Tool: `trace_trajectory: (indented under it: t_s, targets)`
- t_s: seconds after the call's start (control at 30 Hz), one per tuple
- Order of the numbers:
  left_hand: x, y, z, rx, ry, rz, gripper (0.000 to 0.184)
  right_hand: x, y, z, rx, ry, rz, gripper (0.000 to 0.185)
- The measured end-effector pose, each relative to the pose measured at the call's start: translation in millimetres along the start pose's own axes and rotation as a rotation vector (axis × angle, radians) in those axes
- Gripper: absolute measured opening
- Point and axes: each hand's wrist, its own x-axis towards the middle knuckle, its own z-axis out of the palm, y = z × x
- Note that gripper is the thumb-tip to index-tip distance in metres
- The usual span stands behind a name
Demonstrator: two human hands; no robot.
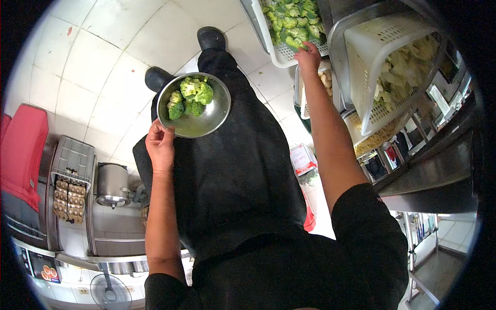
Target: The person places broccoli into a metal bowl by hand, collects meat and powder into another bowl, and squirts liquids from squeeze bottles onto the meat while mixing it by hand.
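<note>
My left hand (160, 146) grips the rim of a steel mixing bowl (214, 118), thumb over the edge, holding it in front of my legs. Several broccoli florets (192, 92) lie in the bowl, toward its far and left side. At the upper right, my right hand (309, 58) reaches over the near edge of a white plastic basket (285, 56) heaped with cut broccoli (293, 19). Its fingers are closed around a broccoli floret (296, 43) at the edge of the heap; the fingertips are partly hidden.
Right of the basket stands a tilted white crate (367, 77) of pale cut vegetables. A smaller container of pale pieces (325, 80) sits beneath my right forearm. Egg trays (70, 199), a steel pot (112, 183) and a fan (110, 293) are on the left. Tiled floor (98, 62) lies ahead.
</note>
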Motion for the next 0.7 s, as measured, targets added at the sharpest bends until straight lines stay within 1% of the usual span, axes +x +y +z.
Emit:
trace_trajectory:
  t_s: [0.1,0.2,0.3,0.4,0.5,0.53,0.63,0.7]
  targets:
    - [0.7,-0.9,-3.1,-0.002,0.006,-0.024,0.022,-11.1,-15.9,-10.1,-0.368,0.010,-0.175,0.030]
    - [1.3,-0.8,-9.8,0.023,-0.017,0.001,0.022,-16.6,-70.6,-5.7,-0.958,-0.291,-0.152,0.029]
    - [0.5,0.2,-15.2,0.022,-0.038,0.015,0.021,-16.6,-77.9,13.2,-0.797,0.044,-0.606,0.030]
    - [-1.7,0.9,-12.8,0.021,-0.026,0.003,0.021,7.9,-67.7,46.3,-0.531,-0.192,-0.441,0.034]
    - [-3.9,5.0,-12.0,0.017,-0.021,0.014,0.021,5.8,-71.7,73.0,-0.807,-0.195,-0.326,0.044]
    - [-4.1,7.2,-14.3,0.014,-0.020,0.023,0.021,5.2,-73.2,79.9,-0.820,-0.180,-0.322,0.050]
    - [-5.2,5.2,-21.7,0.019,-0.015,0.036,0.021,-8.1,-87.2,71.8,-0.695,-0.178,-0.261,0.049]
    - [-7.0,7.0,-25.5,0.000,-0.018,0.031,0.021,-7.1,-84.3,63.2,-0.603,-0.097,-0.225,0.046]
